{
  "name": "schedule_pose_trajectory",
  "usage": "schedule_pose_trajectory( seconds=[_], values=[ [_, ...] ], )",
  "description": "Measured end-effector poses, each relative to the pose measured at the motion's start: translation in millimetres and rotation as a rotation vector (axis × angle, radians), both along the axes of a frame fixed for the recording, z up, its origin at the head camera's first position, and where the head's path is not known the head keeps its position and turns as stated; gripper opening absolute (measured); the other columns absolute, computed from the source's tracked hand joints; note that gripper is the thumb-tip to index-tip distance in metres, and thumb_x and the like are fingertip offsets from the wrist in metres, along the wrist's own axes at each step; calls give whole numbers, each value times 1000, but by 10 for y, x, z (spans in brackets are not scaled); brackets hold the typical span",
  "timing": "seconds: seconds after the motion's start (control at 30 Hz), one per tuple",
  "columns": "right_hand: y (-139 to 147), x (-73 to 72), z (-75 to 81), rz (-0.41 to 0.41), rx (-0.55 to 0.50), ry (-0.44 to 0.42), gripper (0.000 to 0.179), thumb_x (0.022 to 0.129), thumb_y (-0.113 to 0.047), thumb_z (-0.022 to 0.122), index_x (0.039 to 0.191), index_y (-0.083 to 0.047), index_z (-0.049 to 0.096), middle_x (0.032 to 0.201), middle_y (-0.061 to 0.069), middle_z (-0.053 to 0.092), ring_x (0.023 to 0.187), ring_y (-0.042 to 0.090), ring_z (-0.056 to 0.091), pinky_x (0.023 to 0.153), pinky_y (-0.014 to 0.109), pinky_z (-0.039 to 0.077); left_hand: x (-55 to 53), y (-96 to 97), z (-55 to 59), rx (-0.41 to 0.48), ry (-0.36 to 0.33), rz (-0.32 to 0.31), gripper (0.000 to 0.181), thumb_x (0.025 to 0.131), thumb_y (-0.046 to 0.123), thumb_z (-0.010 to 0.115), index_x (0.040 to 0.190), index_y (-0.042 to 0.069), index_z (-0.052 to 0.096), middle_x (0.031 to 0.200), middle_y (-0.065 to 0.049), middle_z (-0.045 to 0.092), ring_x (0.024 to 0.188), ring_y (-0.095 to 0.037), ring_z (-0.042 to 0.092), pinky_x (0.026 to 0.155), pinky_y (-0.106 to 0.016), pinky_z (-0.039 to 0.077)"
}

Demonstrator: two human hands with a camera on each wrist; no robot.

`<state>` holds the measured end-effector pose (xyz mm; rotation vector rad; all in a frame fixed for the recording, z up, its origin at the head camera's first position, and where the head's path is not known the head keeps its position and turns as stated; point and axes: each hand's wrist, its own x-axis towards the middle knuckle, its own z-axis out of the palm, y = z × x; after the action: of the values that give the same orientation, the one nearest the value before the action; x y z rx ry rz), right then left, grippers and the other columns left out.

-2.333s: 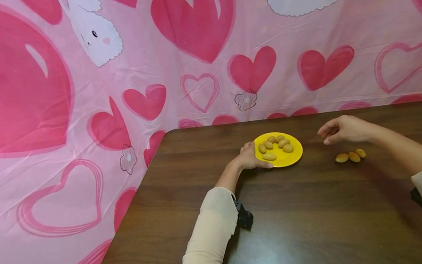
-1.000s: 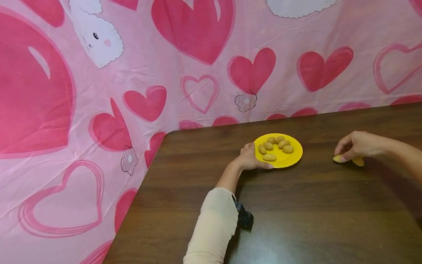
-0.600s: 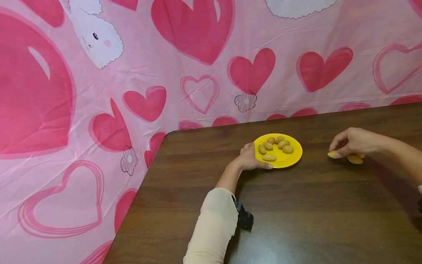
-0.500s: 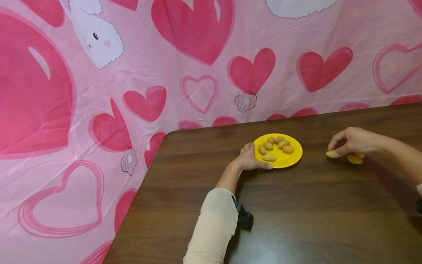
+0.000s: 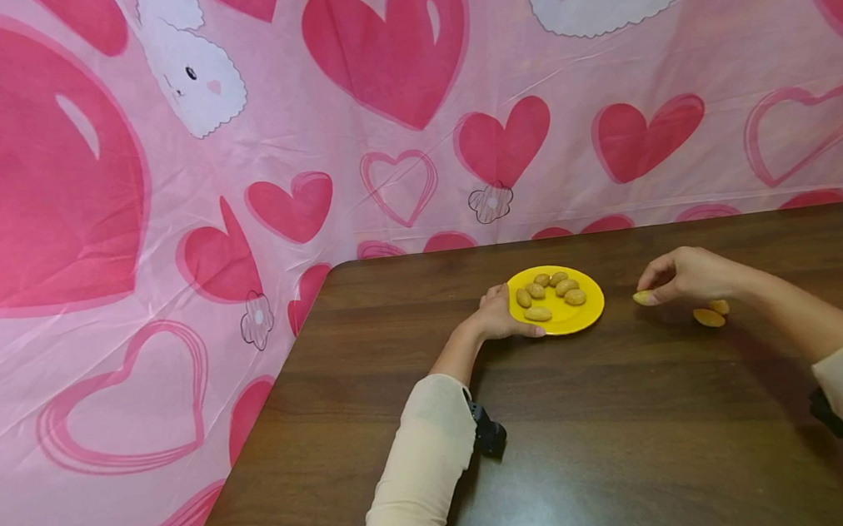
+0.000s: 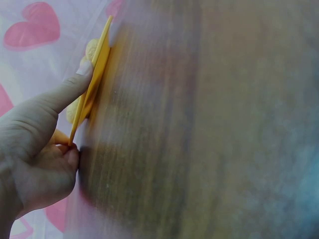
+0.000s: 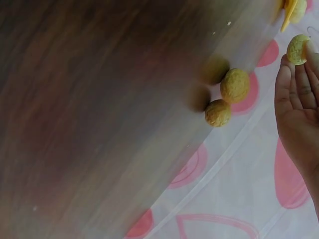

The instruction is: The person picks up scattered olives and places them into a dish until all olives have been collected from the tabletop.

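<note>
My left hand (image 5: 500,316) grips the left rim of a yellow plate (image 5: 587,315). In the left wrist view its thumb (image 6: 75,89) lies along the plate's edge, with the fingers curled at the lower end. Several small oval golden-brown pieces (image 5: 538,314), like cookies or nuts, lie on the plate. To the right of it, my right hand (image 5: 686,273) pinches one oval piece (image 5: 643,298) between thumb and fingertips, raised off the table. Two more loose pieces (image 5: 709,317) lie on the table below that hand; the right wrist view shows them, with the held piece (image 7: 298,50).
The brown wooden table (image 5: 593,415) has its far edge against a pink cloth (image 5: 400,190) printed with hearts. A small black camera (image 5: 489,432) is strapped at the left wrist. Long cream sleeves cover both forearms.
My right hand has come down to the loose pieces, taken one, and lifted it up and leftward toward the plate. The left hand and the plate have stayed in place.
</note>
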<state>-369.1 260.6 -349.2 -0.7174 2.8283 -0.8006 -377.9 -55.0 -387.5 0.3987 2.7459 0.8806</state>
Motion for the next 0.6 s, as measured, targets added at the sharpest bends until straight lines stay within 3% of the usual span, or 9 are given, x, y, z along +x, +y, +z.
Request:
schedule_pose_trajectory(
  seconds=[0.2, 0.6],
  values=[
    [-81, -25, 1, -10, -38, 26, 24, 79, -32, 73, 92, -12, 71, 87, -2, 67, 78, 15, 55, 67, 27, 47, -8, -7, -3, 8, 0, -7, 107, 70, 42, 78, 148, 5, 14, 149, -9, 19, 131, -23, 21, 107, -36, 23],
    [-303, -42, -6, -90, -60, 42, 35, 80, -42, 70, 95, -11, 70, 88, 0, 66, 83, 23, 50, 71, 32, 42, -3, -10, 1, 17, -13, 0, 106, 70, 42, 78, 148, 6, 15, 149, -9, 19, 131, -24, 21, 107, -37, 23]
  ],
)
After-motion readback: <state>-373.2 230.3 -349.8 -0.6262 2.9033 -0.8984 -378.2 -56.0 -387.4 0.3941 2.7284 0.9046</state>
